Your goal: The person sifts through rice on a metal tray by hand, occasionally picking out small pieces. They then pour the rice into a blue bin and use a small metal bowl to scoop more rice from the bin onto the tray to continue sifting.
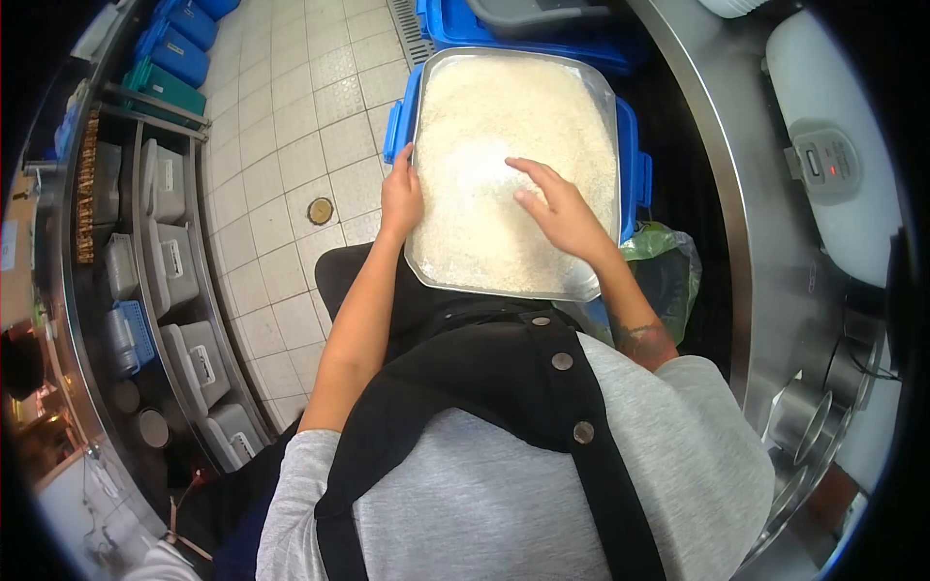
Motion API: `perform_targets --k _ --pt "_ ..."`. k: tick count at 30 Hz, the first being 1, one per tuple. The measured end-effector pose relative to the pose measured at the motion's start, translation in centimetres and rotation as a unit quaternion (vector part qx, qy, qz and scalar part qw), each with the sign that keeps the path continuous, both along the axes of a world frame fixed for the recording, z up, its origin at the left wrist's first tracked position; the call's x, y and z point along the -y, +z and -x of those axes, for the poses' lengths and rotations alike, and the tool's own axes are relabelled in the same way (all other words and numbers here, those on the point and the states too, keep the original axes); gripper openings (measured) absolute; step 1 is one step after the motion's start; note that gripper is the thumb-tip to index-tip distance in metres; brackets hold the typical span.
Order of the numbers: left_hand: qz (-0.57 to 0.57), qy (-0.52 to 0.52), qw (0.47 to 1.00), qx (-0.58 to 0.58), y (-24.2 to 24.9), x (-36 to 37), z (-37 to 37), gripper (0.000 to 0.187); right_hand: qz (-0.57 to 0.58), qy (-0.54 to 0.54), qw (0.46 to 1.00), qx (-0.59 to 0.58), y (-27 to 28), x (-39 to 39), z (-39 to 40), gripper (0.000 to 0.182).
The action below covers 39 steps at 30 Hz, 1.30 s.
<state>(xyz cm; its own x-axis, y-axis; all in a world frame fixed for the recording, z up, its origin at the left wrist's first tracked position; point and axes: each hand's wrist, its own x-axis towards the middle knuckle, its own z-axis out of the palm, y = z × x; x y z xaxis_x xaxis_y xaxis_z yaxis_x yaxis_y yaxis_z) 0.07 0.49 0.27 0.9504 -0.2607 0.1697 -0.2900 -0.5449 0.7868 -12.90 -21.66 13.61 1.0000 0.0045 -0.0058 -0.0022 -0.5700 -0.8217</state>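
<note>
A metal tray (417, 246) spread with white, rice-like grains (499, 107) rests in front of my lap, on top of a blue-handled tub (628, 155). My left hand (401, 198) grips the tray's left rim, fingers along the outer side and thumb at the edge. Over the right half of the grains is my right hand (557, 208), thumb and fingers apart, with nothing held in it. Its fingertips point toward the middle of the tray, close over the grains.
A steel counter (712, 126) runs along my right, with a white rice cooker (823, 155) and metal pots (799, 421) on it. Shelves on the left hold grey lidded bins (174, 261). A green-tinted plastic bag (668, 261) hangs right of the tray. A round drain (320, 211) interrupts the tiled floor.
</note>
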Motion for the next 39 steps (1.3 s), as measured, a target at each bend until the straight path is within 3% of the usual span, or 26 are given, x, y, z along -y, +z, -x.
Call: perform_targets --k 1,3,7,9,11,15,16,17,18,20,22,24,26,28,29,31,33,36,39 --pt "-0.001 -0.001 1.000 -0.001 0.1 0.0 0.0 0.039 -0.001 -0.001 1.000 -0.001 -0.8 -0.2 0.8 0.045" --pt "-0.006 -0.001 1.000 -0.015 0.2 0.0 0.0 0.040 0.278 0.000 0.961 0.015 -2.8 -0.9 2.8 0.045" --pt "-0.003 0.001 1.000 -0.029 0.7 0.1 0.0 0.042 0.246 0.100 0.964 0.025 -7.2 -1.6 6.0 0.044" --pt "-0.018 0.003 0.996 -0.087 1.8 0.3 0.4 0.046 0.274 0.229 0.930 0.083 -8.8 -1.4 6.3 0.042" --pt "-0.035 -0.002 0.997 -0.063 0.2 0.4 0.2 0.049 0.280 0.229 0.926 0.107 -10.2 -0.6 4.7 0.038" --pt "-0.088 -0.049 0.994 0.045 0.4 0.5 1.4 0.064 0.316 0.160 0.918 0.180 -12.1 1.2 -1.4 0.033" --pt "-0.115 -0.072 0.990 0.034 0.5 0.1 1.5 0.080 0.323 0.062 0.934 0.140 -11.8 1.3 -3.0 0.033" --pt "-0.116 -0.071 0.990 0.034 0.6 0.0 1.8 0.080 0.326 -0.037 0.939 0.099 -11.6 1.2 -4.0 0.034" --pt "-0.119 -0.082 0.989 0.038 1.2 -0.1 2.4 0.086 0.325 -0.036 0.940 0.100 -11.7 0.6 -4.7 0.034" --pt "-0.127 -0.091 0.987 0.042 2.4 -0.3 3.1 0.092 0.332 -0.195 0.917 0.100 -12.0 -0.8 -5.7 0.035" --pt "-0.132 -0.104 0.985 0.028 2.8 -0.4 3.4 0.100 0.302 -0.151 0.933 0.122 -12.6 -2.3 -4.4 0.035" --pt "-0.127 -0.106 0.986 0.036 2.7 -0.4 3.2 0.096 0.278 -0.107 0.944 0.144 -12.6 -2.9 -2.1 0.036" --pt "-0.122 -0.105 0.986 0.042 2.1 -0.6 3.0 0.092 0.169 0.060 0.975 0.128 -12.2 -2.6 0.4 0.036" --pt "-0.086 -0.074 0.993 0.034 1.2 -0.7 2.7 0.072 0.154 0.050 0.979 0.125 -12.5 -0.7 1.4 0.037" --pt "-0.084 -0.075 0.993 0.032 0.8 -0.8 2.6 0.072 0.137 0.039 0.982 0.123 -12.7 0.1 1.8 0.039" --pt "-0.026 -0.058 0.997 0.055 0.6 -1.0 2.5 0.052 0.066 -0.131 0.987 0.066 -10.2 0.8 1.1 0.043" --pt "-0.007 -0.047 0.999 0.022 0.5 -1.0 2.6 0.043 -0.038 -0.220 0.956 -0.191 -5.1 1.4 -0.5 0.042" --pt "0.013 -0.035 0.999 0.033 0.2 -1.1 2.6 0.043 -0.143 -0.143 0.975 -0.091 -3.4 2.1 -1.4 0.042" --pt "0.007 -0.028 0.999 0.019 0.4 -1.0 2.7 0.044 -0.112 -0.093 0.989 0.005 -0.3 1.5 -2.0 0.046"
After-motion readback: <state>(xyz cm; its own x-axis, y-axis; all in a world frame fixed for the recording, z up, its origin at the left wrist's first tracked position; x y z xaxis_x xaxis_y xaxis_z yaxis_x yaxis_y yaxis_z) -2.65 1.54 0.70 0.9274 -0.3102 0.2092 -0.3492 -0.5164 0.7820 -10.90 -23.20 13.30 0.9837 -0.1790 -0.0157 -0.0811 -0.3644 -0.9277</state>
